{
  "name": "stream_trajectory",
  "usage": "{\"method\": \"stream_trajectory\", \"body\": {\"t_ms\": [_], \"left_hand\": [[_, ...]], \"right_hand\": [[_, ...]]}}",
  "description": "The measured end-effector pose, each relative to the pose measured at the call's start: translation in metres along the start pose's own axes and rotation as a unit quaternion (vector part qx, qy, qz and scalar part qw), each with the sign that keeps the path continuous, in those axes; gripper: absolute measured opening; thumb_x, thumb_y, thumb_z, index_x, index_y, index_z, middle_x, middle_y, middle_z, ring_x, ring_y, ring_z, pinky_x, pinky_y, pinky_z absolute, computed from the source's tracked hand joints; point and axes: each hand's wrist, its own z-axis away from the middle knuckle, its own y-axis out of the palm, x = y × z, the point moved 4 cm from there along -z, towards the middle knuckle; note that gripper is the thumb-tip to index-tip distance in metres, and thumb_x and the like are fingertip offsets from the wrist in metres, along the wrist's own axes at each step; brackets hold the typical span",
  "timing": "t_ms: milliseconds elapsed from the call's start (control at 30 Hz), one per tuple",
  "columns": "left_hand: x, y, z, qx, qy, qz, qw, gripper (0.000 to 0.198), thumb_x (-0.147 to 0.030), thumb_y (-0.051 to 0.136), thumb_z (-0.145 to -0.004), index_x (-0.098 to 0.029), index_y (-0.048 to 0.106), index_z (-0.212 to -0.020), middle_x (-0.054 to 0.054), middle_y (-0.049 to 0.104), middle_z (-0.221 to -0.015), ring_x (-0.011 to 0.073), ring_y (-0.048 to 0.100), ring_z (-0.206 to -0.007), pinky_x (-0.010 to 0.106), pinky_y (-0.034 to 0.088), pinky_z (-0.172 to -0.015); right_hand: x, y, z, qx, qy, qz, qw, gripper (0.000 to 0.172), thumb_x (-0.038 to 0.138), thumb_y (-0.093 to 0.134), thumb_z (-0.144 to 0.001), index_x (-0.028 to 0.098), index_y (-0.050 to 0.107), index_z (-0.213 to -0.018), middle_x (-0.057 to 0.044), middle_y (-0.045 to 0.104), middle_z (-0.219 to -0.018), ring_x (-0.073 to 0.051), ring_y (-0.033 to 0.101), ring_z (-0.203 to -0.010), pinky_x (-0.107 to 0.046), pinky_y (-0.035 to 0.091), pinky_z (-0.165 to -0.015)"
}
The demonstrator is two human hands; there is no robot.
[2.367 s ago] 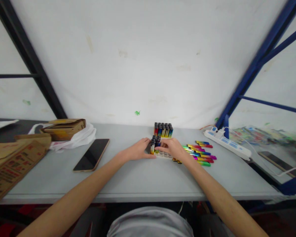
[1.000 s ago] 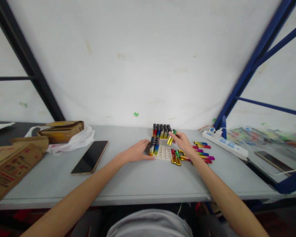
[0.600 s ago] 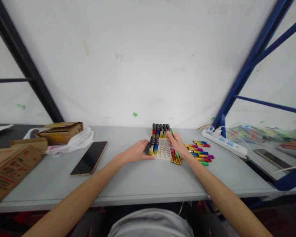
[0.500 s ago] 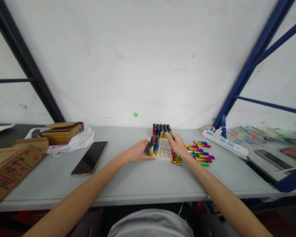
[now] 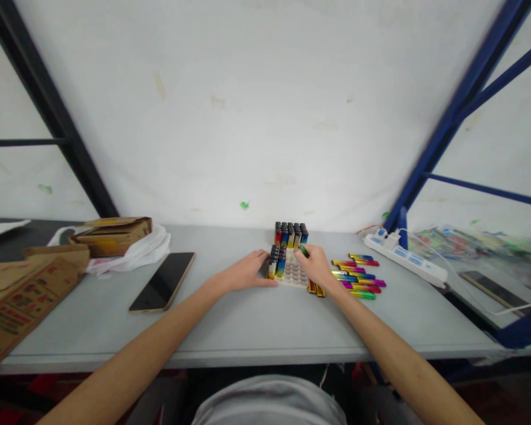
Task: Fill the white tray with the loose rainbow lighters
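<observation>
A white tray (image 5: pixel 293 275) with round holes lies mid-table, with several upright rainbow lighters (image 5: pixel 277 261) standing at its left side. My left hand (image 5: pixel 246 271) rests against the tray's left edge, fingers curled on it. Over the tray's right part, my right hand (image 5: pixel 317 267) is closed on a green lighter (image 5: pixel 304 251) that points toward the tray. A full block of upright lighters (image 5: pixel 291 234) stands just behind. Loose lighters (image 5: pixel 358 275) lie flat in a row to the right of my right hand.
A black phone (image 5: pixel 163 281) lies at the left, beyond it a white bag (image 5: pixel 137 250) and cardboard boxes (image 5: pixel 113 232). A larger carton (image 5: pixel 15 295) sits at the far left edge. A white power strip (image 5: pixel 407 260) lies at the right beside a blue frame post (image 5: pixel 451 118).
My right hand went out to the loose lighters, took one, and has come back over the tray. My left hand has stayed at the tray's left edge.
</observation>
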Motion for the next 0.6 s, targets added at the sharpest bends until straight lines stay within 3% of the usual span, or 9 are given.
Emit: {"method": "stream_trajectory", "body": {"t_ms": [200, 433, 600], "left_hand": [[-0.0053, -0.0021, 0.0006, 0.007, -0.012, -0.006, 1.000, 0.067, -0.060, 0.087, -0.078, -0.018, 0.067, -0.127, 0.018, 0.070, -0.132, 0.0388, 0.064, -0.125, 0.049, 0.050, -0.112], [-0.0060, -0.0026, 0.0008, 0.007, -0.018, -0.008, 1.000, 0.069, -0.059, 0.087, -0.077, -0.017, 0.066, -0.127, 0.017, 0.070, -0.131, 0.0390, 0.064, -0.124, 0.049, 0.050, -0.112], [-0.0056, -0.0024, 0.0009, 0.006, -0.016, -0.004, 1.000, 0.070, -0.059, 0.088, -0.077, -0.016, 0.066, -0.128, 0.018, 0.070, -0.131, 0.0390, 0.064, -0.125, 0.049, 0.050, -0.113]], "right_hand": [[0.0047, 0.0006, -0.0004, 0.013, -0.021, 0.007, 1.000, 0.053, 0.064, 0.048, -0.092, 0.025, 0.034, -0.058, 0.003, 0.035, -0.056, -0.014, 0.032, -0.058, -0.030, 0.023, -0.057], [0.0017, 0.0030, 0.0009, 0.018, -0.005, 0.016, 1.000, 0.042, 0.051, 0.045, -0.089, 0.025, 0.033, -0.058, 0.002, 0.036, -0.056, -0.014, 0.035, -0.057, -0.030, 0.024, -0.056], [0.0081, -0.0014, 0.0024, 0.033, -0.049, 0.029, 0.998, 0.041, 0.050, 0.045, -0.096, 0.024, 0.041, -0.065, 0.002, 0.044, -0.059, -0.015, 0.041, -0.059, -0.030, 0.029, -0.060]]}}
